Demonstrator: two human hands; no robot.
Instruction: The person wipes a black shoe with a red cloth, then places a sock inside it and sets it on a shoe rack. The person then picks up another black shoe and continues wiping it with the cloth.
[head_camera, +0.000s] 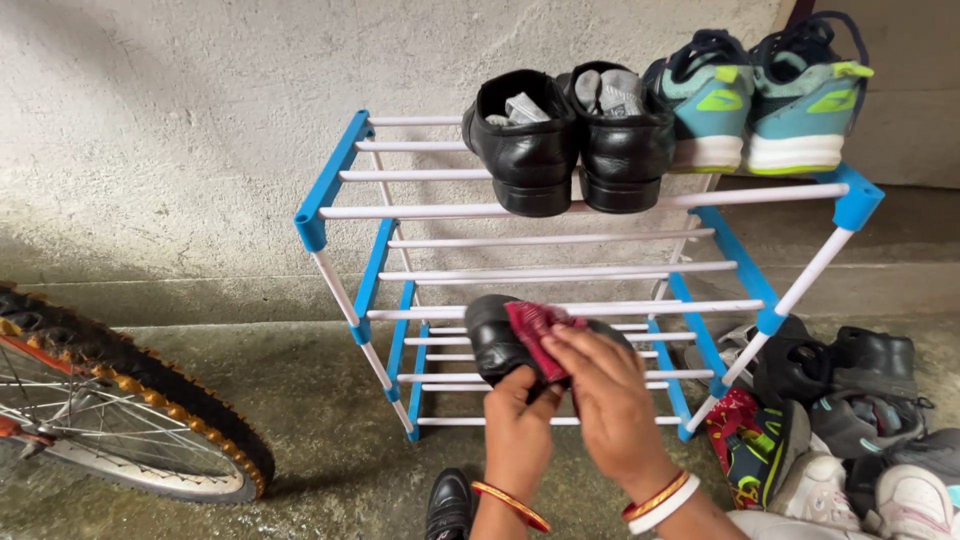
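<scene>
My left hand (520, 420) grips a small black shoe (492, 338) from below, holding it up in front of the shoe rack. My right hand (610, 395) presses a red cloth (535, 330) against the top of that shoe. Both wrists wear bangles. A second small black shoe (450, 505) lies on the floor just left of my left arm.
A blue and white shoe rack (345, 165) stands against the wall, with a pair of black leather shoes (570, 140) and teal sneakers (760, 95) on its top shelf. A pile of shoes (840, 420) lies at right. A bicycle wheel (130, 410) is at left.
</scene>
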